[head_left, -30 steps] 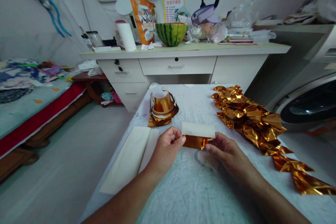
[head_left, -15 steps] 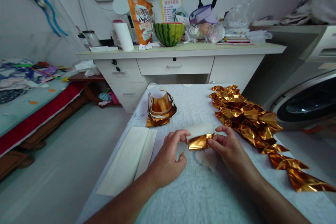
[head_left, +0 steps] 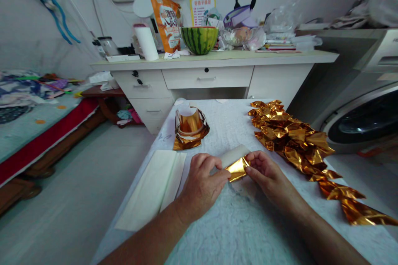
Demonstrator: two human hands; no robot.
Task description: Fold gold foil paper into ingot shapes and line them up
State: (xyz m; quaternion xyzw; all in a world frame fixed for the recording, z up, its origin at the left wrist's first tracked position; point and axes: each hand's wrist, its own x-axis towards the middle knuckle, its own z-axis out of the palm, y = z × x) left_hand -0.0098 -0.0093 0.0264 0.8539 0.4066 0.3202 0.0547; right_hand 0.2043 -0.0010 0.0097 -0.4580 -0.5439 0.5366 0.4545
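Observation:
Both hands hold a small piece of gold foil paper (head_left: 238, 169) lying along a rolled or folded strip of white paper (head_left: 235, 154). My left hand (head_left: 205, 180) pinches the left end between thumb and fingers. On the right end, my right hand (head_left: 263, 168) has its thumb and fingertips closed. Left of my hands lie flat white paper sheets (head_left: 149, 190), partly behind my left forearm. Farther back stands a curled stack of gold foil strips (head_left: 190, 128). To the right is a heap of folded, twisted gold foil pieces (head_left: 290, 136).
The padded table (head_left: 214, 232) is covered with a pale quilted cloth. Behind it stands a white desk (head_left: 207, 76) bearing a half watermelon (head_left: 200, 40) and an orange pouch (head_left: 168, 22). A washing machine (head_left: 367, 107) is on the right, a bed (head_left: 40, 120) on the left.
My left thumb and fingers have closed on the left end of the gold foil paper. The foil and white strip have tilted, their left end now lower.

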